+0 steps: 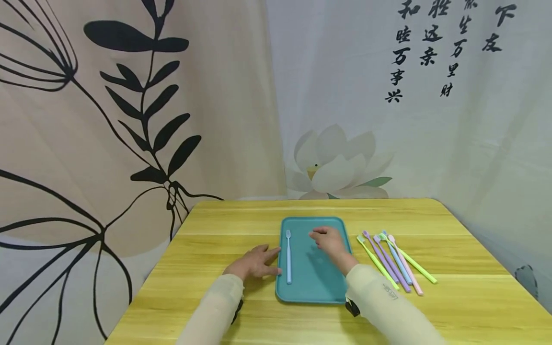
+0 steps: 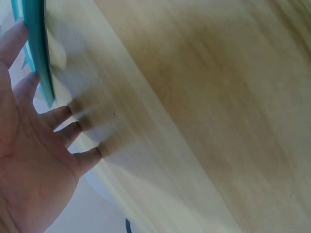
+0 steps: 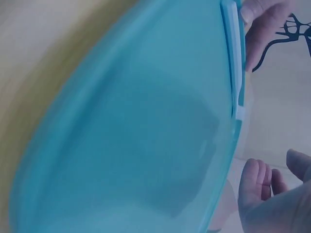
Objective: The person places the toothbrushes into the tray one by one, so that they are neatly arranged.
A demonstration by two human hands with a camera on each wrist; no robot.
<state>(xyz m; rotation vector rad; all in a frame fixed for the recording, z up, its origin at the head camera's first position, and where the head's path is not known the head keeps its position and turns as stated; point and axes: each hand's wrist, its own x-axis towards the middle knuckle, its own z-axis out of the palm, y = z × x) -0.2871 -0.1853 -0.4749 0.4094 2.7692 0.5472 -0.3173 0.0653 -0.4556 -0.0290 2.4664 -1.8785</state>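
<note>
A teal tray (image 1: pixel 315 282) lies on the wooden table with one blue toothbrush (image 1: pixel 289 258) lengthwise along its left side. My left hand (image 1: pixel 255 262), fingers spread, touches the tray's left edge with its thumb and index finger. In the left wrist view the other fingertips of that hand (image 2: pixel 41 150) rest on the tabletop. Over the upper middle of the tray is my right hand (image 1: pixel 331 243), holding nothing. Its fingers bend loosely in the right wrist view, the thumb apart from them.
Right of the tray lies a loose, overlapping bunch of toothbrushes: green (image 1: pixel 416 264), purple (image 1: pixel 398 275), pink (image 1: pixel 409 273) and blue ones. Behind the wooden table (image 1: pixel 474 306) hangs a printed curtain (image 1: pixel 241 96) with plants and writing.
</note>
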